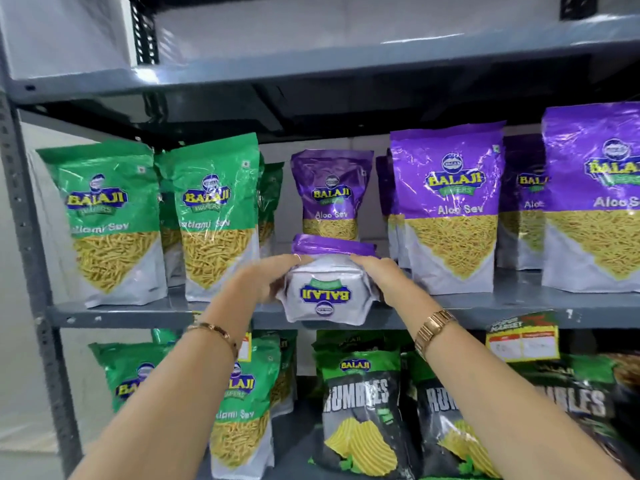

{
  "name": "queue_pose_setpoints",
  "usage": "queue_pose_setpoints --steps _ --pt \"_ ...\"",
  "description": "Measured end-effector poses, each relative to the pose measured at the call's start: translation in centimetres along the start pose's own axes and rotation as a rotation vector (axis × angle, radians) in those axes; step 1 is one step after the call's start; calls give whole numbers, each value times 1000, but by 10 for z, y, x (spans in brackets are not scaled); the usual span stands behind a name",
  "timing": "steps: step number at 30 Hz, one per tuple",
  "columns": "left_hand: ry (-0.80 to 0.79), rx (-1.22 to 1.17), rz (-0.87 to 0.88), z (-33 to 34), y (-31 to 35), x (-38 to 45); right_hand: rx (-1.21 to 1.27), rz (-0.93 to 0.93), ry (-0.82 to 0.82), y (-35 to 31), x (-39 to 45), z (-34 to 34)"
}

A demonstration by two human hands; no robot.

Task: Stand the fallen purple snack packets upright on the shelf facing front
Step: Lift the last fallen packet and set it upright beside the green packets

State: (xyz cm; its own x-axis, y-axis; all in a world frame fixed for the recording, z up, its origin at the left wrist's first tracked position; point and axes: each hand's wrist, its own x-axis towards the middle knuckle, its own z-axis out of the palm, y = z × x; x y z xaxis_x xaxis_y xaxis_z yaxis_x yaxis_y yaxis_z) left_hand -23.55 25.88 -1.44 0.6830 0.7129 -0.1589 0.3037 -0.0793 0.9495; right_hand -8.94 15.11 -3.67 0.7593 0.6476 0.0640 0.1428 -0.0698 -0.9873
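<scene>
At the front edge of the middle shelf (145,311), the left hand (266,277) and the right hand (375,268) clasp one fallen purple packet (327,292) between them, fingers curled over its upper side and pressed to its flanks; the packet lies on its back with its white base gusset turned toward the camera, the logo on it reading upside down, its base jutting slightly past the shelf lip; its purple top points toward the rear. Just behind it an upright purple packet (330,194) faces front, set further back; to the right, larger-looking purple packets (450,209) stand upright and front-facing, with more behind them, partly hidden. Left of the hands, green packets (114,216) stand in their own row; the lower shelf holds green and dark packets (360,407), apart from the work. By my reading, the job is nearly finished: this held packet is the only purple one I can see lying down, and it needs tipping up onto its base, label forward; whether others lie flat behind the standing rows cannot be told.
</scene>
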Motion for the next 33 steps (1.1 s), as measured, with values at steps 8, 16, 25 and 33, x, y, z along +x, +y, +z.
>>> queue_pose_setpoints --steps 8,16,25,33 --pt "55 -181 126 -4 0 -4 213 -48 192 -4 -13 14" --pt "144 -309 395 -10 17 9 402 -294 152 -34 -8 20" --pt "245 -315 563 1 20 45 347 -407 125 -45 39 24" --pt "273 -270 592 6 4 93 298 -447 99 -31 78 29"
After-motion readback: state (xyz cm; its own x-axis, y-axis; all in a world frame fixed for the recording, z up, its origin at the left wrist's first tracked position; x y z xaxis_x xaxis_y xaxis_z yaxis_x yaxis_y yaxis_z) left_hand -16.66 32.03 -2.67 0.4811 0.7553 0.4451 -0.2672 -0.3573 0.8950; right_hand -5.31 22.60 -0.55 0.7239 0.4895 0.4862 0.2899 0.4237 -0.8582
